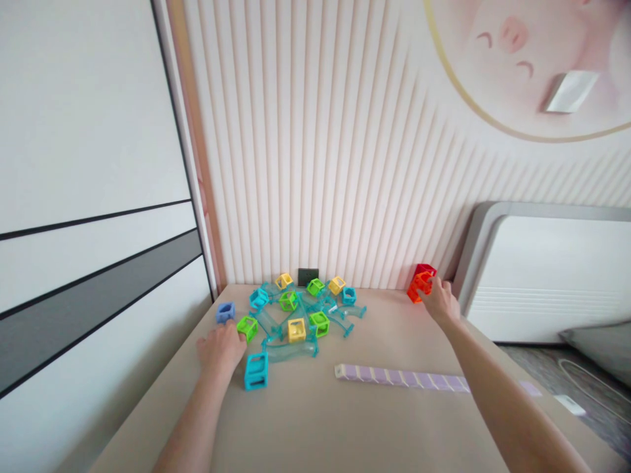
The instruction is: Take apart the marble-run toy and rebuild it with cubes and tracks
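Note:
My right hand (440,301) reaches to the far right of the table, with thumb and fingers closed on an orange openwork cube block (418,288). Right behind it, partly hidden, stands a red block (424,269). At the left, my left hand (221,347) rests low on the table, its fingers apart. Its fingertips are close to a periwinkle-blue cube block (225,312) and a green cube block (247,328); whether they touch is unclear. A turquoise block (256,371) lies nearer to me, to the right of that hand.
Yellow blocks (296,330), other green blocks (319,323) and clear teal track pieces (290,350) lie heaped in the middle. A dark box (308,276) stands against the ribbed wall. A lilac strip (404,378) lies across the table, partly behind my right forearm.

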`<control>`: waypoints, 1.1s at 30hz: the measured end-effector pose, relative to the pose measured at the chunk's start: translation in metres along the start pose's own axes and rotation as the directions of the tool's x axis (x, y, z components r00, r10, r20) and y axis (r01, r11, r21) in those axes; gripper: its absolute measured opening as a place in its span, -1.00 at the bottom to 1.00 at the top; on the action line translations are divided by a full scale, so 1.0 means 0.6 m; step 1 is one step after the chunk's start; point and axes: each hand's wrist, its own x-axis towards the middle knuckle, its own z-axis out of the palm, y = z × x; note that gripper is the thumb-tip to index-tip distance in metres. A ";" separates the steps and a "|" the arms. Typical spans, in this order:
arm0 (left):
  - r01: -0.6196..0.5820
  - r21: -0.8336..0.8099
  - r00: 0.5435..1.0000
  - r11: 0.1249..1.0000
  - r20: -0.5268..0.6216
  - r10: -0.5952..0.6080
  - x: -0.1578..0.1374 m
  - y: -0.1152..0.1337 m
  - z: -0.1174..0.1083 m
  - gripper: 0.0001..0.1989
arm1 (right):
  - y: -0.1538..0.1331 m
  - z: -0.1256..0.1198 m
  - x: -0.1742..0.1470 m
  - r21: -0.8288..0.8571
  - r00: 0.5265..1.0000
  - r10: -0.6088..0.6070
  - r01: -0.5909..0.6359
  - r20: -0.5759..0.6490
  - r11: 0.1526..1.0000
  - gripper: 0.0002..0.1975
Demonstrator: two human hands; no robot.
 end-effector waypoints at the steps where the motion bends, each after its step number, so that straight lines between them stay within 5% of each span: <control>1: -0.007 0.013 1.000 1.000 -0.020 0.008 -0.002 -0.001 -0.001 -0.70 | -0.015 0.003 -0.012 0.082 0.998 -0.006 0.011 -0.067 0.997 -0.53; 4: -0.037 0.026 0.998 0.999 -0.049 0.039 -0.005 -0.002 0.001 -0.71 | -0.079 0.015 -0.062 0.481 0.962 0.053 0.086 -0.268 0.872 -0.48; 7: -0.058 0.008 0.997 0.998 -0.042 0.058 -0.004 -0.004 0.007 -0.73 | -0.162 0.031 -0.130 0.832 0.969 0.042 0.186 -0.243 0.522 -0.52; 9: -0.075 0.004 0.997 0.997 -0.035 0.075 -0.001 -0.004 0.013 -0.73 | -0.215 0.041 -0.181 0.927 0.978 -0.020 0.202 -0.206 0.315 -0.56; 12: -0.095 0.008 0.995 0.995 -0.034 0.095 0.005 -0.004 0.019 -0.71 | -0.274 0.052 -0.250 0.974 0.979 -0.166 0.149 -0.120 0.171 -0.61; 20: -0.109 -0.026 0.992 0.994 -0.061 0.108 0.012 0.001 0.019 -0.60 | -0.287 0.048 -0.354 0.905 0.886 -0.401 0.349 -0.233 0.244 -0.79; 33: -0.064 -0.027 0.995 0.998 -0.073 0.061 0.001 0.003 0.019 -0.65 | -0.274 0.040 -0.378 0.852 0.811 -0.524 0.448 -0.259 0.272 -0.82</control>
